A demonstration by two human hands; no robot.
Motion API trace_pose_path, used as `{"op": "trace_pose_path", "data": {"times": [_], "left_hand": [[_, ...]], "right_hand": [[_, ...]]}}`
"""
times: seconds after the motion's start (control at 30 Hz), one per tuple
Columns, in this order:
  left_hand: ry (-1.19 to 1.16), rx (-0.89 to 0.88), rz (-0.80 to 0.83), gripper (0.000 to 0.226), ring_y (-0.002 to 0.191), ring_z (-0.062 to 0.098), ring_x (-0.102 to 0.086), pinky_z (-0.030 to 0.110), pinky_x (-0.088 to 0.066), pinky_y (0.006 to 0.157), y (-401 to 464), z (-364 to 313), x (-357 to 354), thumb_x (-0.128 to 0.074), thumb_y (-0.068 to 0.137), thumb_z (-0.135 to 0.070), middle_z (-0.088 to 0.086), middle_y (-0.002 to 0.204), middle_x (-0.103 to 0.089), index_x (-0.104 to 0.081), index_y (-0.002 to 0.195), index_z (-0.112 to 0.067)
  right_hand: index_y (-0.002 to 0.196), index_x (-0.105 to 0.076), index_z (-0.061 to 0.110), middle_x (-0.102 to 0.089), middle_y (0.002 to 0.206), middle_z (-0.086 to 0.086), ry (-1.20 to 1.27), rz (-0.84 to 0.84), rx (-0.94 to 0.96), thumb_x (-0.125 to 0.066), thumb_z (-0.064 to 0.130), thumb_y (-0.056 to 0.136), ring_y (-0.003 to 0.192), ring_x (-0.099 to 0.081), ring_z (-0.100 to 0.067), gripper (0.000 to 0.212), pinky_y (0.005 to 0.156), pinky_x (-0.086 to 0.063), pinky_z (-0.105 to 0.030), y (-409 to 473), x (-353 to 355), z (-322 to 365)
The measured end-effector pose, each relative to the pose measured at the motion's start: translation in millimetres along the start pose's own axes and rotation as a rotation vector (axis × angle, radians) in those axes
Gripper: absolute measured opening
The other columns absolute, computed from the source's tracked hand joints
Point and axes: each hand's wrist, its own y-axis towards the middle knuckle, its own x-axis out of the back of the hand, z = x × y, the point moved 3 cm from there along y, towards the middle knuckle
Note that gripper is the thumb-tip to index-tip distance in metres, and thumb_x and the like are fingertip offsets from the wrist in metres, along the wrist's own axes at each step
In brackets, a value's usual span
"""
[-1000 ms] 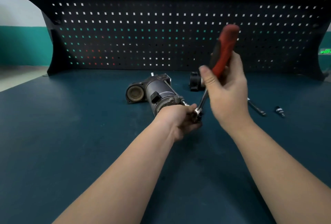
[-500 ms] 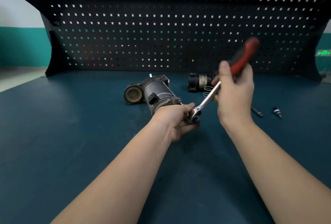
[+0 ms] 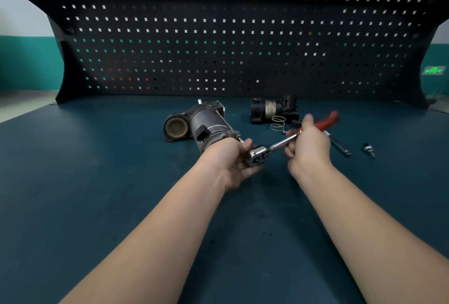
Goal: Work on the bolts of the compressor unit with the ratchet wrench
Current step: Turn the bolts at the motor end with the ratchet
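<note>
Mid-task: right hand [image 3: 307, 148] grips ratchet wrench [image 3: 279, 144] handle; left hand [image 3: 233, 160] holds wrench head at compressor unit [image 3: 206, 126] bolt; bolt progress hidden.

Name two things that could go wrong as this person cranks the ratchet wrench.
The left hand cups the ratchet wrench head; if it slips off the bolt, those fingers could get pinched. The right hand swings the handle near the loose spring and may knock it away.

Dim, even light; daylight shows through pegboard [image 3: 218, 43] holes. Right hand [image 3: 307, 148] and red wrench handle [image 3: 328, 120] motion-blurred. Wide-angle bending at edges. Soft shadows under arms.
</note>
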Motion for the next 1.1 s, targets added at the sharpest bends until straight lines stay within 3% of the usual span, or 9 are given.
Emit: {"op": "trace_pose_path", "data": {"times": [0.17,0.27,0.37,0.5,0.57,0.7,0.87,1.0,1.1], "left_hand": [[0.094,-0.033,0.008,0.018,0.065,0.016,-0.056,0.025,-0.054,0.055,2,3,-1,-0.052,0.095,-0.011,0.006,0.073,-0.058,-0.056,0.078,-0.007],[0.109,-0.019,0.027,0.025,0.066,0.015,-0.054,0.025,-0.052,0.062,2,4,0,-0.042,0.096,-0.002,0.005,0.073,-0.055,-0.055,0.076,-0.009],[0.063,-0.008,0.008,0.017,0.067,0.018,-0.055,0.034,-0.05,0.076,0,2,2,-0.046,0.096,-0.004,0.009,0.077,-0.057,-0.054,0.082,-0.007],[0.02,0.009,0.013,0.011,0.07,0.02,-0.059,0.038,-0.049,0.077,-3,-1,1,-0.049,0.096,-0.007,0.011,0.081,-0.061,-0.054,0.086,-0.005],[0.01,0.01,0.017,0.013,0.07,0.02,-0.058,0.039,-0.05,0.076,-2,-3,1,-0.049,0.096,-0.007,0.01,0.079,-0.06,-0.052,0.083,-0.005],[0.094,-0.004,0.023,0.017,0.063,0.017,-0.057,0.03,-0.056,0.058,-1,-2,2,-0.054,0.094,-0.012,0.008,0.07,-0.06,-0.054,0.078,-0.007],[0.099,0.022,0.015,0.019,0.061,0.014,-0.052,0.025,-0.054,0.05,-1,0,3,-0.04,0.097,-0.003,0.004,0.072,-0.055,-0.056,0.089,-0.009],[0.104,0.017,0.004,0.017,0.061,0.017,-0.057,0.031,-0.053,0.063,-2,-1,4,-0.048,0.096,-0.007,0.007,0.066,-0.061,-0.054,0.08,-0.009],[0.081,0.014,0.005,0.019,0.063,0.017,-0.06,0.036,-0.053,0.071,-3,-2,3,-0.049,0.096,-0.008,0.008,0.068,-0.063,-0.053,0.078,-0.007]], "right_hand": [[0.109,-0.047,0.026,-0.055,0.069,0.013,-0.373,0.502,0.946,-0.059,0.041,0.09,0.061,-0.06,-0.013,0.027,0.06,-0.053,-0.034,-50,-28,37],[0.118,-0.041,0.031,-0.052,0.068,0.018,-0.572,0.544,1.189,-0.057,0.047,0.088,0.059,-0.058,-0.011,0.037,0.058,-0.051,-0.032,-72,-32,27],[0.104,-0.044,0.032,-0.059,0.074,0.013,-0.315,0.353,0.976,-0.057,0.04,0.091,0.065,-0.062,-0.014,0.021,0.062,-0.053,-0.034,-53,-24,28],[0.09,-0.047,0.019,-0.052,0.065,-0.003,0.076,0.026,0.015,-0.05,0.031,0.099,0.034,-0.039,-0.007,0.015,0.035,-0.029,-0.015,0,-1,5],[0.084,-0.046,0.015,-0.048,0.063,-0.004,0.152,-0.016,-0.164,-0.049,0.029,0.1,0.027,-0.031,-0.004,0.022,0.031,-0.022,-0.013,3,3,-7],[0.095,-0.047,0.025,-0.055,0.07,0.001,-0.02,0.22,0.449,-0.054,0.032,0.096,0.046,-0.05,-0.008,0.01,0.039,-0.037,-0.018,-22,-17,23],[0.115,-0.04,0.035,-0.061,0.08,-0.003,-0.415,0.536,1.103,-0.059,0.038,0.09,0.071,-0.064,-0.02,0.031,0.067,-0.055,-0.036,-73,-28,25],[0.104,-0.043,0.035,-0.058,0.074,0.01,-0.221,0.356,0.866,-0.057,0.036,0.092,0.062,-0.06,-0.01,0.017,0.059,-0.05,-0.029,-53,-21,28],[0.093,-0.045,0.022,-0.053,0.07,-0.003,-0.024,0.081,0.278,-0.052,0.032,0.097,0.039,-0.046,-0.007,0.013,0.04,-0.034,-0.017,-12,-7,15]]}}
